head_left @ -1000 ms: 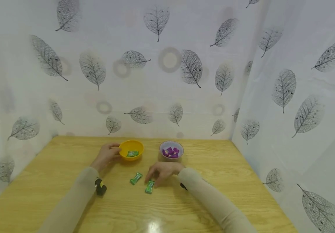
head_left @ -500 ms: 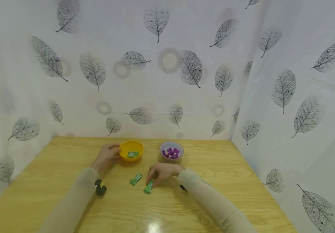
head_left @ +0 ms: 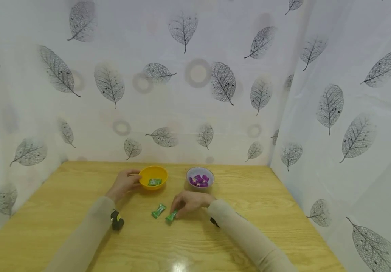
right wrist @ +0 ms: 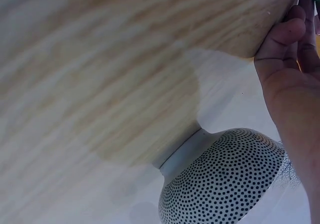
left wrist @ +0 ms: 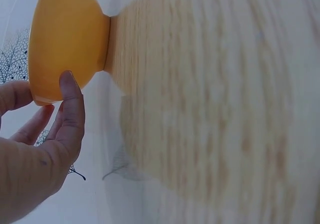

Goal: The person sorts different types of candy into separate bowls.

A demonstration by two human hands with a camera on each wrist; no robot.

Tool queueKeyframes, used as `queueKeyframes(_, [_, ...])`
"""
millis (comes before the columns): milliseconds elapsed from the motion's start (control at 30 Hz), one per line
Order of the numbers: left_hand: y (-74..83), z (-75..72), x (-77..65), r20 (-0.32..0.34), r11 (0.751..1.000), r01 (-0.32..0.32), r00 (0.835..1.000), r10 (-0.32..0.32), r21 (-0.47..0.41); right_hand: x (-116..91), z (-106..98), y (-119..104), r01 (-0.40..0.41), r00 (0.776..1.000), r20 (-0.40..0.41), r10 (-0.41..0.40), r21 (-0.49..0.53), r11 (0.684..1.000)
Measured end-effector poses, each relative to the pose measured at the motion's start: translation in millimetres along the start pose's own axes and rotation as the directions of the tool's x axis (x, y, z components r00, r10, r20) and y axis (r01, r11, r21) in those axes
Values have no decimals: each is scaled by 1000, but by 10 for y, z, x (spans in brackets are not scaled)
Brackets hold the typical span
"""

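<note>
My left hand (head_left: 124,184) grips the rim of a yellow bowl (head_left: 146,185) at its left side; the left wrist view shows fingers on the bowl's outer wall (left wrist: 65,38) and at its rim. Inside that bowl lies green-wrapped candy (head_left: 154,182). My right hand (head_left: 189,203) pinches one end of a green-wrapped candy (head_left: 170,217) over the table, and fingers partly cover it. Another green candy (head_left: 159,210) lies on the wood just left of it. In the right wrist view, the fingertips of my right hand (right wrist: 292,78) reach the top right corner, where a little green shows.
Behind my right hand stands a white bowl (head_left: 190,184) holding several purple-wrapped candies (head_left: 199,180); its outside is black-dotted in the right wrist view. The wooden table (head_left: 141,245) meets a leaf-patterned curtain (head_left: 178,105) at the back and right.
My right fingers have closed on the green candy, turning it and shifting it slightly left toward the other one. The left hand and both bowls keep their places.
</note>
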State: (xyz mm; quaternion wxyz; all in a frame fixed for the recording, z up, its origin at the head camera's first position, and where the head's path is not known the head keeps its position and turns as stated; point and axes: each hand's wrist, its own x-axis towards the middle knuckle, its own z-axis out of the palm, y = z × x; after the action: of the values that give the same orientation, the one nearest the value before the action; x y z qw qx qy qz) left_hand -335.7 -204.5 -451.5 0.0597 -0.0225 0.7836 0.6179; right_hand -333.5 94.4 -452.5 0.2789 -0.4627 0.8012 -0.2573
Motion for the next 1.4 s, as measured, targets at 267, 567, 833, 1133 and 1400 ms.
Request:
queueKeyframes(267, [23,14,-9,5,999,-26,1000,26,-21,1,-27,-13,2,998,-61,-2,-4,1000])
queueKeyframes(567, [1,25,-20,-4,999,-29,1000,29,-29,41,-30,-105,-11,995,-96,7,-38,999])
queueKeyframes(833, [2,22,-15,4,999,-29,1000,29,-45,126,-61,-165,-47,986,-165,40,-39,998])
queueKeyframes(1133, [-10,8,3,5,998,-22,1000,22,-60,219,-105,-169,-16,971,-238,10,-25,1000])
queueKeyframes(1400, [-32,-5,3,1,997,-35,999,35,-71,325,-140,-187,-49,943,-330,37,-29,998])
